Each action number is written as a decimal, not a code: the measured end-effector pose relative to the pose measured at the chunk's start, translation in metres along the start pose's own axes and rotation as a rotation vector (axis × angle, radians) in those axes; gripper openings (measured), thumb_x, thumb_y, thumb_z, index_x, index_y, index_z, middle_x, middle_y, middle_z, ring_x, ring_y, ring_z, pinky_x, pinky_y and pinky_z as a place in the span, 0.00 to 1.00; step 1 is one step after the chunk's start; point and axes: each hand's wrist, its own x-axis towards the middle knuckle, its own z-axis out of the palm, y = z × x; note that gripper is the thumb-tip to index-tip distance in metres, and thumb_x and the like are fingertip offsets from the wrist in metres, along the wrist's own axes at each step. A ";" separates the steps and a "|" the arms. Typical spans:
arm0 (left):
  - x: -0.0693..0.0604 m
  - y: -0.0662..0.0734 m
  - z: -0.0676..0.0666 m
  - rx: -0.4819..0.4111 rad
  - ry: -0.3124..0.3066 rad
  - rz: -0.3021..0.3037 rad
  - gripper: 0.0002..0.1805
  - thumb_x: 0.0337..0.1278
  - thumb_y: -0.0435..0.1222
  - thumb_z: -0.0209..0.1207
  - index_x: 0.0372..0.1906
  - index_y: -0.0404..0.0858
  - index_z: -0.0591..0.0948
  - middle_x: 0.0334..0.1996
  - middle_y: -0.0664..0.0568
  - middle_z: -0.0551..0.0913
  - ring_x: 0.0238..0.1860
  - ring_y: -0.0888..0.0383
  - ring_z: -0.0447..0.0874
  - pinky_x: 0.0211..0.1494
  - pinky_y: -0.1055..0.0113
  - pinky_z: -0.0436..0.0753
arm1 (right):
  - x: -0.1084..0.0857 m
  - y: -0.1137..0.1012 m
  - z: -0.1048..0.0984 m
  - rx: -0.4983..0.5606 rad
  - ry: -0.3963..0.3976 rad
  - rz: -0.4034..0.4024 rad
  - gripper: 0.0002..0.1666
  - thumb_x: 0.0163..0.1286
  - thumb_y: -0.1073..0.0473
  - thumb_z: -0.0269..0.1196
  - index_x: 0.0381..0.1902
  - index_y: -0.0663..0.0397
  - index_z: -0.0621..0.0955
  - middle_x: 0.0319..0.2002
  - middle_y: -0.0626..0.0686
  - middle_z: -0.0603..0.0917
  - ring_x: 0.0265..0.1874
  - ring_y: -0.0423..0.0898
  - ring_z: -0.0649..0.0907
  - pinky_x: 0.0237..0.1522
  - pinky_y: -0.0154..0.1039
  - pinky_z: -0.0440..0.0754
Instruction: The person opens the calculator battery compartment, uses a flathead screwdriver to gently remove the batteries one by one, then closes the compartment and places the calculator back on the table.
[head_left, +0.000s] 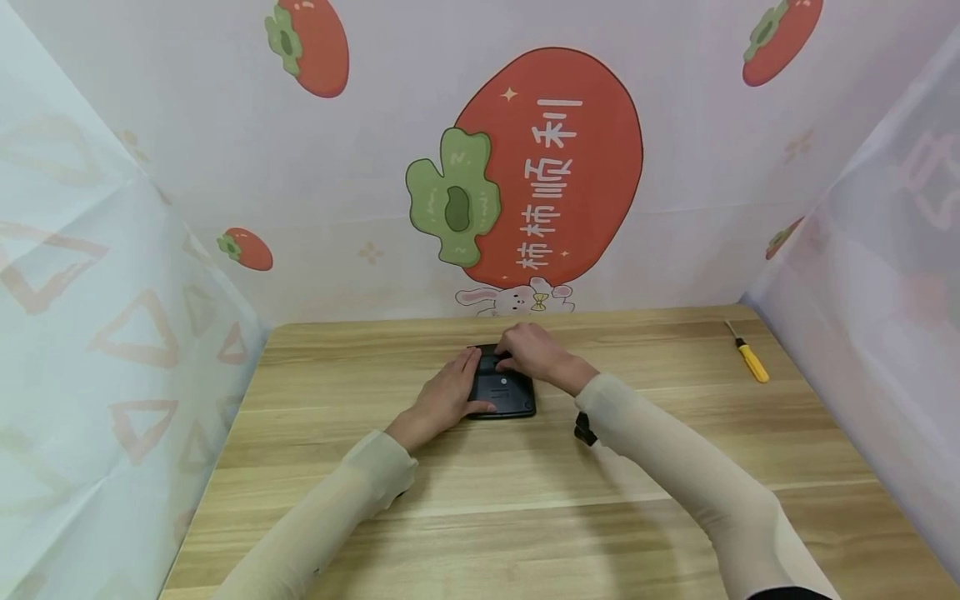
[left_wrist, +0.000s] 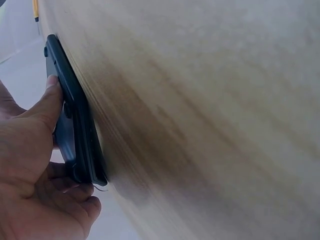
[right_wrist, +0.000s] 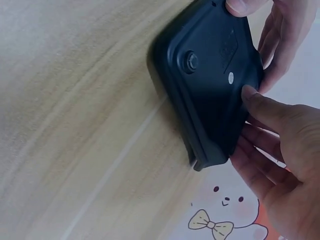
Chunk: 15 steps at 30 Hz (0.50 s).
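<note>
"What sort of place is this?"

"A small screened-off work spot; home, office or workshop, I can't tell which."

"What shows it?"

"A wood-grain surface (head_left: 487,517), walled in by a creased left sheet (head_left: 82,208), a pale right sheet (head_left: 862,275) and a printed backdrop (head_left: 337,167)."

"Printed with what?"

"A large red fruit (head_left: 600,192) with a green cap (head_left: 454,200), white Chinese characters (head_left: 550,179), and a rabbit (head_left: 516,300) wearing a yellow bow (head_left: 540,302). All drawn as cartoons."

"And the workshop side?"

"A yellow-handled screwdriver (head_left: 752,360) lies near the surface's right edge."
</note>
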 end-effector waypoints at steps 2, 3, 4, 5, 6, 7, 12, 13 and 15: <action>-0.001 0.000 -0.001 -0.005 0.002 0.000 0.57 0.65 0.58 0.68 0.84 0.31 0.55 0.82 0.35 0.57 0.81 0.40 0.61 0.80 0.49 0.69 | 0.001 -0.001 -0.002 0.003 -0.020 0.008 0.16 0.69 0.55 0.76 0.50 0.57 0.92 0.46 0.54 0.93 0.46 0.49 0.91 0.51 0.45 0.89; -0.001 0.001 -0.001 -0.006 0.002 -0.001 0.57 0.65 0.58 0.69 0.84 0.31 0.55 0.82 0.35 0.58 0.81 0.40 0.61 0.80 0.49 0.69 | 0.002 -0.002 -0.003 0.004 -0.030 0.013 0.16 0.69 0.55 0.75 0.50 0.57 0.92 0.46 0.54 0.93 0.46 0.49 0.91 0.51 0.45 0.89; -0.001 0.001 -0.002 -0.008 0.003 0.000 0.57 0.65 0.58 0.69 0.84 0.30 0.55 0.82 0.35 0.58 0.81 0.40 0.62 0.79 0.49 0.69 | 0.002 -0.002 -0.003 0.003 -0.039 0.019 0.16 0.69 0.55 0.75 0.50 0.57 0.92 0.46 0.54 0.93 0.46 0.49 0.91 0.51 0.45 0.89; -0.001 0.001 -0.002 -0.011 0.006 0.002 0.57 0.64 0.57 0.69 0.84 0.30 0.56 0.82 0.34 0.58 0.80 0.40 0.62 0.79 0.48 0.69 | 0.003 -0.003 -0.004 0.001 -0.048 0.024 0.16 0.69 0.55 0.75 0.50 0.57 0.92 0.47 0.54 0.93 0.46 0.49 0.91 0.51 0.45 0.89; -0.001 0.001 -0.002 -0.014 0.010 0.004 0.56 0.64 0.57 0.69 0.83 0.30 0.56 0.82 0.34 0.58 0.80 0.40 0.62 0.79 0.48 0.70 | 0.003 -0.004 -0.005 -0.003 -0.056 0.029 0.16 0.69 0.55 0.75 0.51 0.57 0.92 0.46 0.54 0.93 0.46 0.49 0.91 0.51 0.45 0.89; -0.001 0.001 -0.002 -0.018 0.013 0.006 0.56 0.64 0.57 0.70 0.83 0.30 0.56 0.82 0.34 0.59 0.80 0.39 0.63 0.78 0.48 0.70 | 0.004 -0.004 -0.006 -0.006 -0.065 0.033 0.16 0.69 0.55 0.75 0.51 0.57 0.92 0.46 0.54 0.93 0.46 0.49 0.91 0.51 0.44 0.89; -0.001 0.001 -0.002 -0.012 0.006 0.007 0.56 0.65 0.58 0.68 0.84 0.30 0.55 0.82 0.34 0.58 0.80 0.40 0.62 0.79 0.49 0.69 | 0.006 -0.006 -0.009 -0.015 -0.093 0.021 0.14 0.69 0.56 0.75 0.50 0.56 0.92 0.43 0.53 0.93 0.40 0.47 0.91 0.44 0.42 0.90; -0.001 0.001 -0.002 -0.014 0.006 0.007 0.56 0.65 0.58 0.68 0.84 0.30 0.55 0.82 0.34 0.58 0.81 0.40 0.62 0.79 0.49 0.69 | 0.006 -0.006 -0.009 -0.013 -0.094 0.014 0.13 0.70 0.57 0.75 0.49 0.56 0.93 0.42 0.53 0.93 0.39 0.47 0.91 0.43 0.42 0.90; -0.001 0.001 -0.002 -0.020 0.007 0.006 0.56 0.65 0.57 0.69 0.84 0.30 0.55 0.82 0.34 0.58 0.81 0.40 0.62 0.79 0.49 0.69 | 0.007 -0.005 -0.010 -0.011 -0.094 -0.001 0.12 0.70 0.57 0.75 0.47 0.56 0.93 0.40 0.53 0.93 0.36 0.46 0.91 0.40 0.41 0.89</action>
